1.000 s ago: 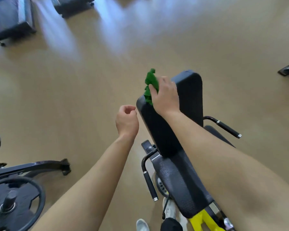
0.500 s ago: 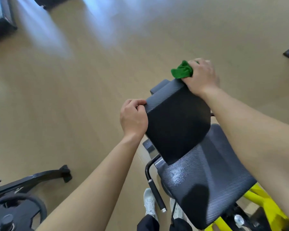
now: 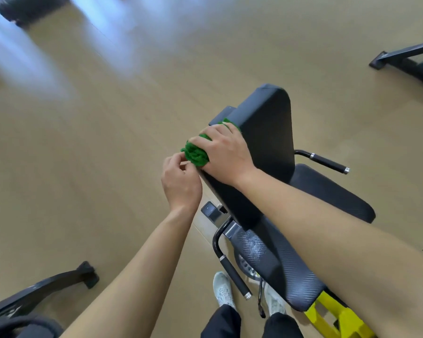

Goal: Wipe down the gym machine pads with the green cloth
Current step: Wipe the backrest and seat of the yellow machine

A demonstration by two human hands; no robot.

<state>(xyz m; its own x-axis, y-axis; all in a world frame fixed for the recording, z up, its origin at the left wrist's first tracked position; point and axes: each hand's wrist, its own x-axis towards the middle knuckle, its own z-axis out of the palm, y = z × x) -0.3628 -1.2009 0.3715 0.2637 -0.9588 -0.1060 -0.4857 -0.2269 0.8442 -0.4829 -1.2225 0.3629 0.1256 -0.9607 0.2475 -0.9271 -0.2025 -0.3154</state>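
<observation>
The black back pad (image 3: pixel 266 132) of the gym machine stands tilted in the middle of the view, above the black textured seat pad (image 3: pixel 279 262). A bunched green cloth (image 3: pixel 195 153) lies against the back pad's left edge. My right hand (image 3: pixel 224 153) grips the cloth and presses it onto that edge. My left hand (image 3: pixel 180 180) is just left of the pad, its fingertips pinching the lower edge of the cloth.
Two black handles (image 3: pixel 232 272) (image 3: pixel 324 161) flank the seat, and a yellow frame (image 3: pixel 337 315) sits under it. My shoes (image 3: pixel 222 289) stand beside the machine on the tan floor. Another machine's black leg (image 3: pixel 56 281) lies lower left; more equipment (image 3: pixel 408 59) is at the right edge.
My right hand has brought the cloth from the top corner of the back pad down to its left edge. My left hand has let go of the pad's edge and now pinches the cloth.
</observation>
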